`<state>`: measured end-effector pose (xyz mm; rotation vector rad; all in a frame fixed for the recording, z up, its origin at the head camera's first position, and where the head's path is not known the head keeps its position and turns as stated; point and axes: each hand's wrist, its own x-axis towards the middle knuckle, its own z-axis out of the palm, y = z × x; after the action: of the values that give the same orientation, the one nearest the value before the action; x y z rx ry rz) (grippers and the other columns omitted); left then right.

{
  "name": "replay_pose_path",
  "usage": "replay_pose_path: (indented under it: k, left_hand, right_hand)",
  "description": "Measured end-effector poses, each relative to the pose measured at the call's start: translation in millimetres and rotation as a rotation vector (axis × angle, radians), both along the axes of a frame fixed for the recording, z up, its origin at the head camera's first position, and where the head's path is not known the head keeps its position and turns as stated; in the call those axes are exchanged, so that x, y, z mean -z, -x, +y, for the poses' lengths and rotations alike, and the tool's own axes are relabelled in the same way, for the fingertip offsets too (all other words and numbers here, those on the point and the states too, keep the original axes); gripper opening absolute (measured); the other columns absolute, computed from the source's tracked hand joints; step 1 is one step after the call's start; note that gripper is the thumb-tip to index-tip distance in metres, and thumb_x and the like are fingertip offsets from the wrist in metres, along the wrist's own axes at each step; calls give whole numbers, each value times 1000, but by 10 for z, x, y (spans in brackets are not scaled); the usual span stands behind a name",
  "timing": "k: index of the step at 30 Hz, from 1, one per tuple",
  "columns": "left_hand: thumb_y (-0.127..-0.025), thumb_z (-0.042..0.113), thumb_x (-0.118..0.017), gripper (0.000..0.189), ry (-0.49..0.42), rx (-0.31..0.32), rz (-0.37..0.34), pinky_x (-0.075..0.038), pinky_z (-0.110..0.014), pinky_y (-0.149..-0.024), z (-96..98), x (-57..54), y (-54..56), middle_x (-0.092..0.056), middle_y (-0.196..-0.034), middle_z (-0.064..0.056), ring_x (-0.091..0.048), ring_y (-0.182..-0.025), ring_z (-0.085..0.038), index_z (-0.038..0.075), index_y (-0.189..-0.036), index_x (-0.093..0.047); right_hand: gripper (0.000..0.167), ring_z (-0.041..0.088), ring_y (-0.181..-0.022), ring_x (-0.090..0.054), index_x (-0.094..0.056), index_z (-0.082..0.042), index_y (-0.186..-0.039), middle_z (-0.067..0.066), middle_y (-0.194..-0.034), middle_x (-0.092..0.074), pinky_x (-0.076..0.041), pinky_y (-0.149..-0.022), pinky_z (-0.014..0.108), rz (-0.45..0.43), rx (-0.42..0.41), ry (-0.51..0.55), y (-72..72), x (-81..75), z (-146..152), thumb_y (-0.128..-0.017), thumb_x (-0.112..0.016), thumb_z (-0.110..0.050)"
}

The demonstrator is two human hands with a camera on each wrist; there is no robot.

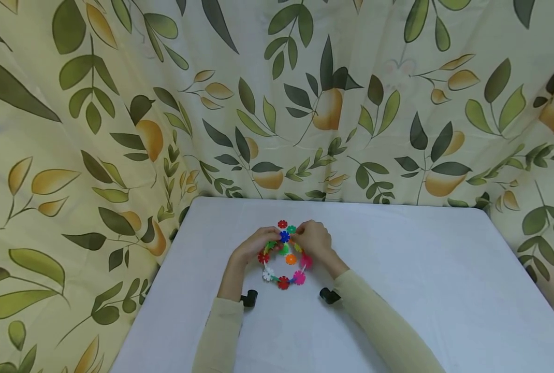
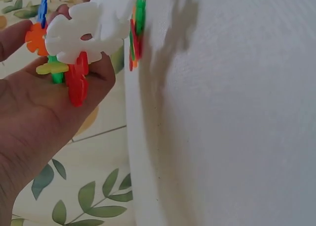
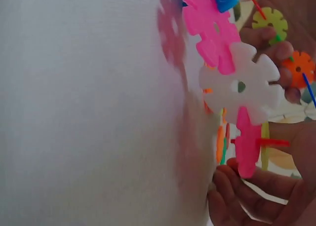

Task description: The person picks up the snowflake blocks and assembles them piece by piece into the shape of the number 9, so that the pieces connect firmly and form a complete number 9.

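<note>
A ring of slotted plastic snowflake discs (image 1: 283, 283), in red, pink, white, green and other colours, stands at mid-table between the hands. My left hand (image 1: 256, 243) grips its far left part, thumb and forefinger at a blue disc (image 1: 284, 237). From the other side my right hand (image 1: 315, 239) pinches at the ring's far right part, fingertips close to that blue disc. In the left wrist view a white disc (image 2: 69, 38) and a red disc (image 2: 77, 82) overlap the left palm. Pink (image 3: 210, 28) and white discs (image 3: 239, 85) partly hide the right fingers (image 3: 242, 196).
Beyond the fingertips are a loose-looking red disc (image 1: 282, 224) and a green disc (image 1: 291, 229). An orange disc (image 1: 291, 259) shows inside the ring. The white table (image 1: 421, 290) runs back to a leaf-patterned curtain (image 1: 351, 103). Black wrist mounts (image 1: 329, 296) stick out by both sleeves.
</note>
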<state>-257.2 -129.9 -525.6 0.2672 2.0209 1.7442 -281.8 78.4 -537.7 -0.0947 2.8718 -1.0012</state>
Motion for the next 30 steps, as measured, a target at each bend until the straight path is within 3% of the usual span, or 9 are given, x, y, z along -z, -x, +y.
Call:
replay_pose_path:
  k: [6,11,21,30]
  left_hand:
    - [-108,22,-52,22,-7,23,23,-48,-31,-76,46,13,-4,-63,-92,-11,-55,-82,-23,2,-104,-63]
    - [-108,26,-55,23,-16,21,31,-47,-28,-72,54,26,3,-61,-92,-10,-54,-80,-21,4,-105,-61]
    - [-110,22,-52,21,-37,-5,-1,-45,-32,-66,68,22,-8,-60,-91,-14,-52,-79,-25,4,-102,-61]
    - [-112,24,-47,22,-57,-33,-61,-43,-31,-69,64,-13,-3,-58,-89,-9,-50,-77,-21,7,-100,-56]
  right_hand:
    - [22,22,-72,-67,-79,-9,-99,5,-89,-75,-58,-66,41,22,2,-132,16,19,-82,-87,-82,-26]
    - [19,24,-78,-67,-77,-7,-101,7,-94,-74,-59,-72,43,18,-8,-126,18,5,-85,-88,-82,-20]
    - [11,20,-71,-63,-74,-8,-91,2,-79,-69,-53,-64,33,98,-36,117,-108,-21,35,-85,-83,-10]
    - [8,21,-84,-73,-79,-11,-94,1,-87,-76,-61,-78,40,263,-81,314,-237,-93,126,-90,-84,-17]
